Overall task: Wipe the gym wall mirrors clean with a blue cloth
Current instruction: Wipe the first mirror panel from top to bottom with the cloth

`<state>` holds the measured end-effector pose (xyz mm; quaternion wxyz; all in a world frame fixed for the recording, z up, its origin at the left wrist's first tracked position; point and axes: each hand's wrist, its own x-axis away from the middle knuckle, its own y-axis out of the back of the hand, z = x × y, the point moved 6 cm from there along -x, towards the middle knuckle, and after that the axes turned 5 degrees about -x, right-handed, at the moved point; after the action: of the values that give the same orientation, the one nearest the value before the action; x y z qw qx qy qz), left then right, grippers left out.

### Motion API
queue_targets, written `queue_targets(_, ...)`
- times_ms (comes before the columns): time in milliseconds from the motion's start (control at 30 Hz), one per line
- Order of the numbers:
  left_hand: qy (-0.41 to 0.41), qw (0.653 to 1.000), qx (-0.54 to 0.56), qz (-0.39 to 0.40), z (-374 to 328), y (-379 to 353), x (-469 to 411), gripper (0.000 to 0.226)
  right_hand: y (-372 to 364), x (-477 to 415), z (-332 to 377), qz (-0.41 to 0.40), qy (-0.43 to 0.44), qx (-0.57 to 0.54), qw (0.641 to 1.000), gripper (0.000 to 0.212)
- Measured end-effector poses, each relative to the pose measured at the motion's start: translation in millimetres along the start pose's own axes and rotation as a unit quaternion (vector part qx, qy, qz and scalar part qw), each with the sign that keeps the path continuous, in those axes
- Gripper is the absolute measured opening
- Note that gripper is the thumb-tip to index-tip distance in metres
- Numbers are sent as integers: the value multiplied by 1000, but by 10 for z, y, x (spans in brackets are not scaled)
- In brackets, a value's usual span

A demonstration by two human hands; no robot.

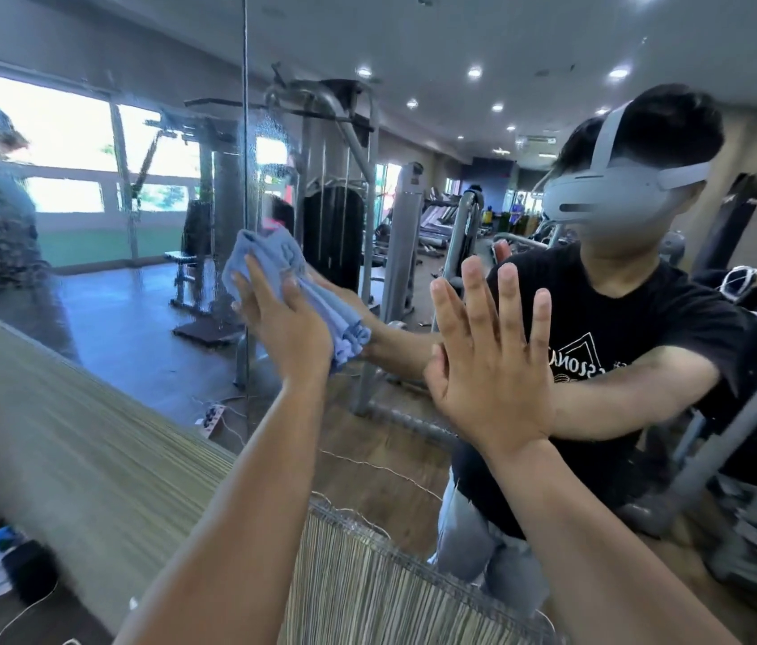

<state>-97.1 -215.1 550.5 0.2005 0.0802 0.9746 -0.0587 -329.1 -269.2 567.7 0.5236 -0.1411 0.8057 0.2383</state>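
Observation:
A large wall mirror (134, 253) fills the view, split by a vertical seam (245, 132) between two panels. Spray droplets and streaks cover the left panel and the glass just right of the seam. My left hand (281, 318) presses a bunched blue cloth (274, 258) flat against the glass right beside the seam. My right hand (492, 360) is spread flat on the right panel, fingers apart, holding nothing. The mirror reflects a person in a black T-shirt with a grey headset.
A striped woven wall panel (88, 435) runs below the mirror's lower edge. A blue-and-white object and a black item (9, 565) lie on the floor at lower left. Gym machines, windows and a power strip appear only as reflections.

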Motion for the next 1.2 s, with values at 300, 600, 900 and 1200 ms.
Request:
queue_targets(300, 196, 980, -2, -25, 1732, 242, 781, 55, 25, -26, 7, -19, -8, 18, 1000, 58)
queue_targets(600, 190, 981, 31, -28, 1131, -9, 417, 55, 28, -1, 4, -1, -6, 15, 1000, 61)
queue_targets(900, 87, 996, -3, -25, 1023, 3, 467, 55, 27, -5, -6, -2, -5, 16, 1000, 59)
queue_targets(1200, 298, 954, 19, -42, 2519, 109, 888, 54, 8, -17, 16, -19, -10, 22, 1000, 57)
